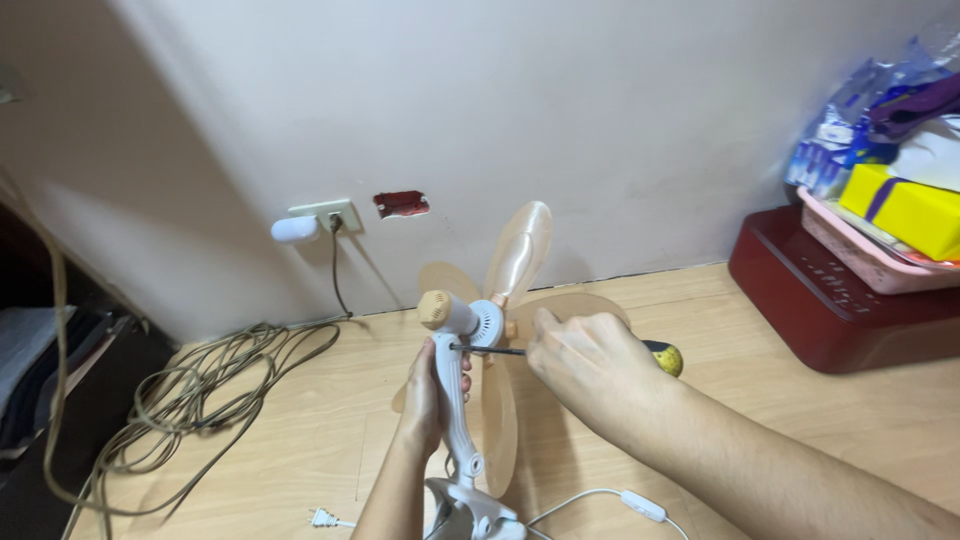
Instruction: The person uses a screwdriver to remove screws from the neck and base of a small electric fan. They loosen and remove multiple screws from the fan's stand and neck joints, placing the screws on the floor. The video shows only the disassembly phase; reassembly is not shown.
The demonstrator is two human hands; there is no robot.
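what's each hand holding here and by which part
The left hand holds the small white fan by its upright neck, below the motor housing. The right hand holds a screwdriver by its yellow-and-black handle, tip at the housing.

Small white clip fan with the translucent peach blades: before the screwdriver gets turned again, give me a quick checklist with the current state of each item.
1. Small white clip fan steadied: ok, left hand wraps its white stem.
2. Screwdriver with the dark shaft and yellow-black handle gripped: ok, right hand is closed around it.
3. Tip seated in a screw: cannot tell, the contact at the motor housing is too small to see.
4. Fan unplugged: ok, its white plug lies loose on the wooden floor.
5. Translucent peach blades free of the hands: ok, the fingers sit in front of them, not on them.
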